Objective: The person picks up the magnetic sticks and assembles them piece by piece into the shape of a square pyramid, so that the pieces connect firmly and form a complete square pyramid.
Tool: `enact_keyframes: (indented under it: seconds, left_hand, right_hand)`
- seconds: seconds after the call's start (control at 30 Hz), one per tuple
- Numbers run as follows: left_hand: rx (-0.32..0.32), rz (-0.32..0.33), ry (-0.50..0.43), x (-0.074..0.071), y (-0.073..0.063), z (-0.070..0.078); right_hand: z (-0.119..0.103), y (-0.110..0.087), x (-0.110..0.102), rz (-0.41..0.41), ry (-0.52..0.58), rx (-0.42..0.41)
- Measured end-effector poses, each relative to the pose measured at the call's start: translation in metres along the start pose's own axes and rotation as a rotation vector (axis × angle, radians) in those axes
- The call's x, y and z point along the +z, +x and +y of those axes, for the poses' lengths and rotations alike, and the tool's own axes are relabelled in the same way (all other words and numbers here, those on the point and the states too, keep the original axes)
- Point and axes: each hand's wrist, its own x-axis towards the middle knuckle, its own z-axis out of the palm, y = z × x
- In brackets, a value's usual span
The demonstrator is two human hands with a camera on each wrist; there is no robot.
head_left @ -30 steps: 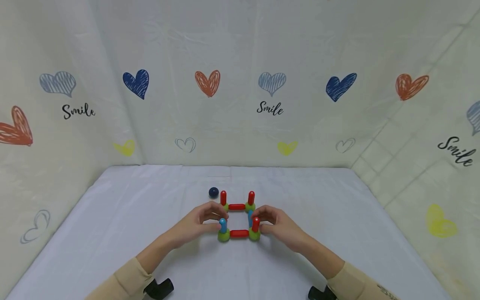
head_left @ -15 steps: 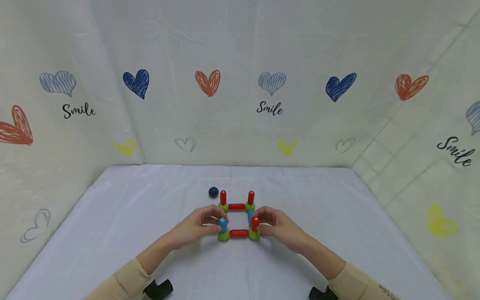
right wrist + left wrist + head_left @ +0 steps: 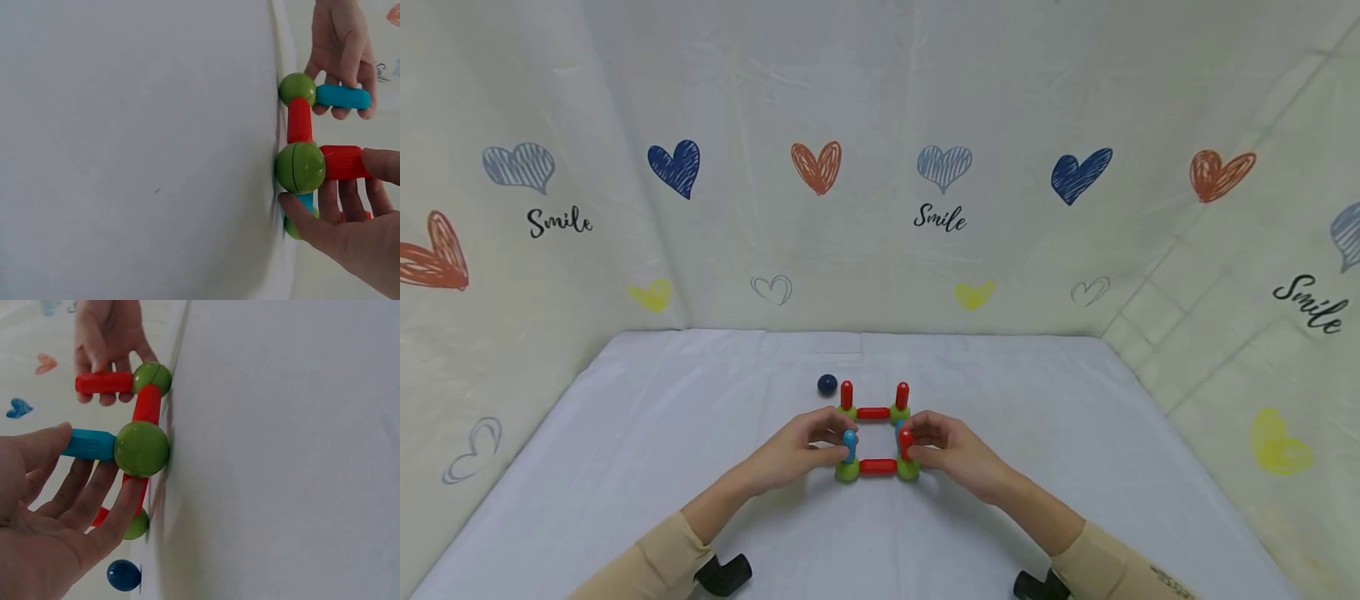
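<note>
A square frame of magnetic building sticks and green balls lies on the white cloth, an upright stick on each corner. My left hand (image 3: pixel 793 452) pinches the blue upright stick (image 3: pixel 850 442) above the near left green ball (image 3: pixel 142 449). Around the red upright stick (image 3: pixel 345 162) on the near right green ball (image 3: pixel 300 167), the thumb and fingers of my right hand (image 3: pixel 958 457) close. A red stick (image 3: pixel 878 467) joins these two balls. The far red stick (image 3: pixel 873 413) links two more balls carrying red uprights. My left fingers largely hide the left side stick; the right one is blue (image 3: pixel 900 427).
A loose dark blue ball (image 3: pixel 827 384) sits just beyond the frame's far left corner. The white cloth (image 3: pixel 1037 400) spreads around the frame and ends at a curtain (image 3: pixel 880 250) printed with hearts. Black devices (image 3: pixel 724 575) show beneath both sleeves.
The tops of the two near upright sticks have shifted slightly inward and away from me, with both hands following. The frame's base and the dark blue ball stay where they were.
</note>
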Motion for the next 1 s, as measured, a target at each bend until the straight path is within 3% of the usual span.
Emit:
enact_keyframes:
  seconds: [0.63, 1.0]
  left_hand:
    - [-0.003, 0.032, 0.119, 0.003, 0.013, -0.001]
    - [-0.012, 0.050, 0.153, 0.007, 0.018, -0.001]
  right_hand:
    - [-0.002, 0.010, 0.006, 0.058, -0.077, 0.000]
    - [0.000, 0.012, 0.008, 0.088, -0.112, -0.046]
